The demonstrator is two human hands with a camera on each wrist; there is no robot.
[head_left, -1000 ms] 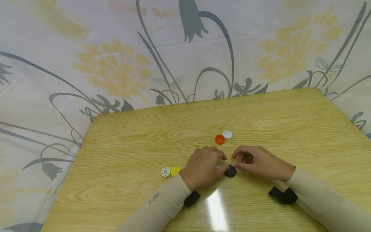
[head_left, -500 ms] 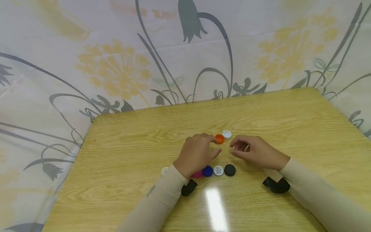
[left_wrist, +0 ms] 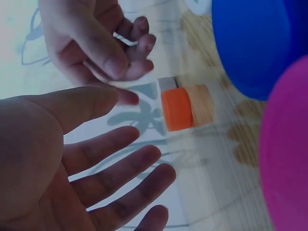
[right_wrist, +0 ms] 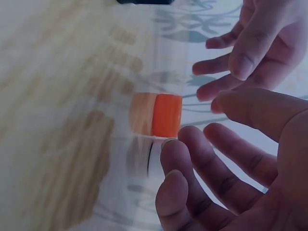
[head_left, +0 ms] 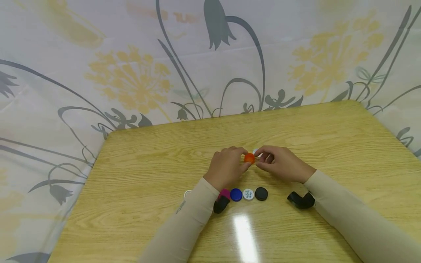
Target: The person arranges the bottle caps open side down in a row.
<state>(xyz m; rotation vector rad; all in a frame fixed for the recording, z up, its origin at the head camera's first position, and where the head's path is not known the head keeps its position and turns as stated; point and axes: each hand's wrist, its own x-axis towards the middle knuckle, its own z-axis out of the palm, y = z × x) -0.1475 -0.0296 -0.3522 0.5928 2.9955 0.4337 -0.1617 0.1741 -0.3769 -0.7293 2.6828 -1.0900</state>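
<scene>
An orange bottle cap lies on the wooden table between both hands, its hollow side up. My left hand has thumb and fingers spread at the cap's left side; the left wrist view shows this hand open, with nothing in it. My right hand is at the right side, fingers loosely bent. In the right wrist view its fingertips come close to the orange cap; whether they touch it I cannot tell. Behind the right fingers, a white cap is partly hidden.
Nearer me runs a row of caps: black, white with blue marks, a blue cap and a pink cap. A pale cap is half covered by the left sleeve. A patterned cloth hangs behind the table.
Both hands have moved away from the black cap in the row, forward to the orange cap, and closer together. More of the row has come into view.
</scene>
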